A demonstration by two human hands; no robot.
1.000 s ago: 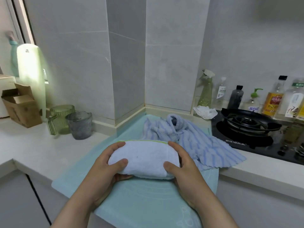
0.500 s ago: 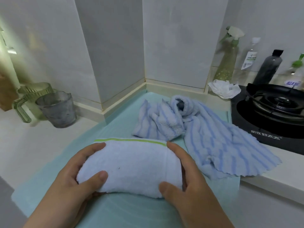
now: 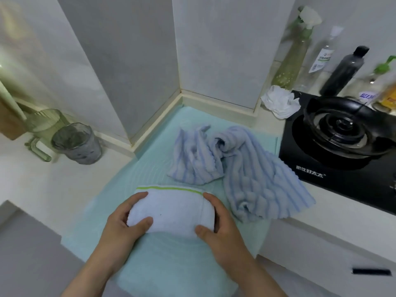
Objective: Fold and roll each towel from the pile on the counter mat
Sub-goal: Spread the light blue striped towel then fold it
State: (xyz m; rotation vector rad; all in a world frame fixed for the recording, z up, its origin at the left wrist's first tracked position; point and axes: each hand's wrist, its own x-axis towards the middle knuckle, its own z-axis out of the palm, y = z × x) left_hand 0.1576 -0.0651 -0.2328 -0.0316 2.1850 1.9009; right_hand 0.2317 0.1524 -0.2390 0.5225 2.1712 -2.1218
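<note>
Pale green counter mat [image 3: 171, 264] is lying nearest, drooping over the counter edge at six o'clock. On it the left hand [image 3: 122, 232] and right hand [image 3: 222, 228] are still cupping the ends of the white towel [image 3: 171, 211], thumbs pressing its near face. The roll is barely shifting from a second ago, so it is probably nearing completion, with only its green-edged flap [image 3: 169, 187] trailing at twelve o'clock. At one o'clock the striped towels [image 3: 246, 168] are waiting unfolded. A grey cup [image 3: 77, 143] is standing at ten o'clock and a stove [image 3: 342, 151] at two, tiled wall [image 3: 214, 50] rising behind.
</note>
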